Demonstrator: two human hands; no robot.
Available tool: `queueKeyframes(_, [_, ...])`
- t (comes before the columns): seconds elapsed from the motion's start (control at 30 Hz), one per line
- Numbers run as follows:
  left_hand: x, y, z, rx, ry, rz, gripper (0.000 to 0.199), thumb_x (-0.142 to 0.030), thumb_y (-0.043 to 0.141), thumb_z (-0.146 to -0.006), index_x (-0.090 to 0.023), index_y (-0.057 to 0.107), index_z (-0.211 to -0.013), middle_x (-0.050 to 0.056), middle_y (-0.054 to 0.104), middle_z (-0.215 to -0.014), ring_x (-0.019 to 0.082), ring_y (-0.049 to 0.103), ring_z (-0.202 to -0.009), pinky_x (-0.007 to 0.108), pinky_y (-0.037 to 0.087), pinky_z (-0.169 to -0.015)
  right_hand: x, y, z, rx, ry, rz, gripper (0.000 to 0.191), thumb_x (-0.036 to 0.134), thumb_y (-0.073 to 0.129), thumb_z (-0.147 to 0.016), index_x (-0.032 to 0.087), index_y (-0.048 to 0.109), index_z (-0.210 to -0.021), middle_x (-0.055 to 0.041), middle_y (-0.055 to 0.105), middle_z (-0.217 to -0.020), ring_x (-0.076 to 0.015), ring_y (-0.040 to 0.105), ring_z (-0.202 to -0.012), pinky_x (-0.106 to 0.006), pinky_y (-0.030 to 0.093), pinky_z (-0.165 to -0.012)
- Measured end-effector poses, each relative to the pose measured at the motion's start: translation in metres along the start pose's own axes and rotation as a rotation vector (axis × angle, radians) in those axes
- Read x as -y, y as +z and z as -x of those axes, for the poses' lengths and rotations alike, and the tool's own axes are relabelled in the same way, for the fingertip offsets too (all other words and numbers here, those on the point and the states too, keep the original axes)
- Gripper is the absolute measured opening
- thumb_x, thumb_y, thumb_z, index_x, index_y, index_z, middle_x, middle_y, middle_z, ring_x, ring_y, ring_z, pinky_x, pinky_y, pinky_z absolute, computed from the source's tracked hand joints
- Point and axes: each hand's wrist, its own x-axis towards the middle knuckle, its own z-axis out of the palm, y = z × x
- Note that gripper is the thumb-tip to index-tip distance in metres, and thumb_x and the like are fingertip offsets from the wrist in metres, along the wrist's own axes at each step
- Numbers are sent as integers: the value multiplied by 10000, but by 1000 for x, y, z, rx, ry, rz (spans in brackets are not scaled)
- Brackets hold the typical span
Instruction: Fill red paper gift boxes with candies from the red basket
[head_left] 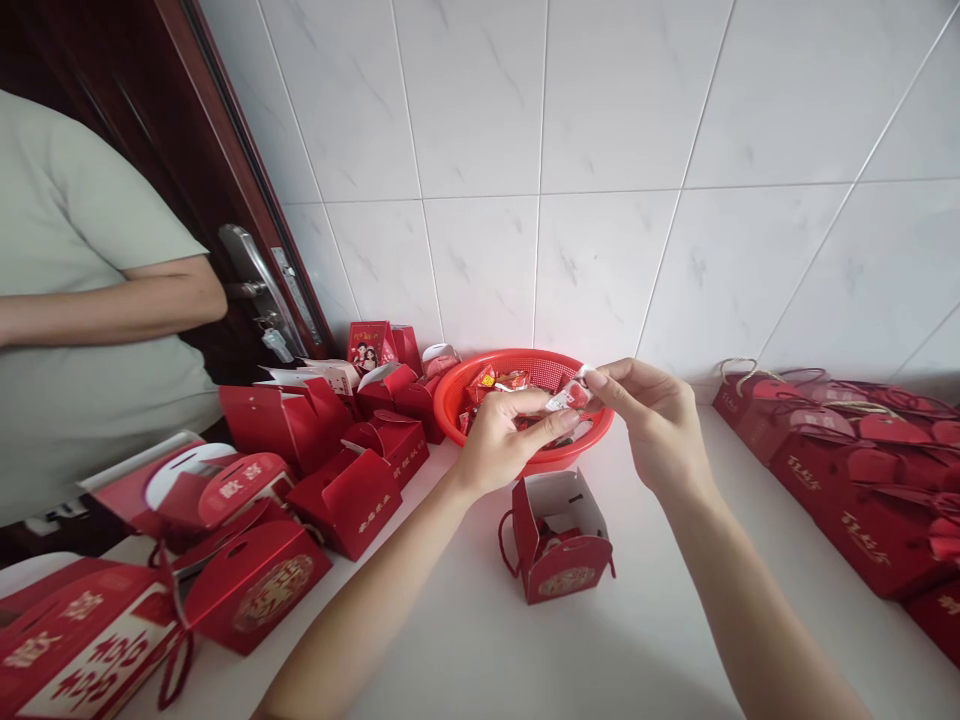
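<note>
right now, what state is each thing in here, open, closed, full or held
small box: open, partly filled
packet: between left hand and right hand
basket: holding wrapped packets
boxes at left: several with flaps up
boxes at right: tops folded together
keys: hanging at door lock

Head view, single camera on the wearer's head; looks from above and behind both hands, forward and down past them; left hand (501,438) and right hand (660,425) sit near mid-frame, at close working range, backs toward the lens, forearms entering from the bottom edge; white tabletop (457,640) is seen obliquely below the hands; tiled wall (480,110) faces the lens beyond them; wide coverage, out to the door (161,70) far left of the left hand.
</note>
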Motion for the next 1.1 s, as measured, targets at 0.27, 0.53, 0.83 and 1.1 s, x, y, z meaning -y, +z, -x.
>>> queueKeyframes(0.27, [0,0,1,-14,-31,16,222,-422,710,-883,-212,781,-866,29,750,-838,199,686,-815,325,557,-727,-1,0,1,-1,-7,62,299,491,775,-822,210,691,-766,-25,690,-714,-161,637,-659,-304,543,-667])
queueKeyframes(0.53, [3,-2,1,-66,73,-73,271,-401,647,-940,-189,781,-839,24,690,-743,153,600,-715,296,488,-681,-3,2,3,-20,-2,-38,258,447,766,-841,213,687,-765,-15,666,-698,-152,613,-664,-297,524,-685])
queueKeyframes(0.83, [-2,-6,-1,-17,136,-189,291,-381,627,-946,-175,753,-783,35,686,-716,152,581,-694,296,482,-675,-1,0,1,4,26,5,292,479,764,-833,208,677,-764,-13,657,-692,-150,616,-659,-294,531,-684])
queueKeyframes(1.1, [-10,-42,-3,79,-21,-347,187,-303,652,-892,-188,765,-797,43,752,-844,178,657,-819,301,520,-776,7,-15,0,599,85,435,160,318,705,-858,214,742,-742,-24,725,-699,-176,662,-634,-304,526,-615])
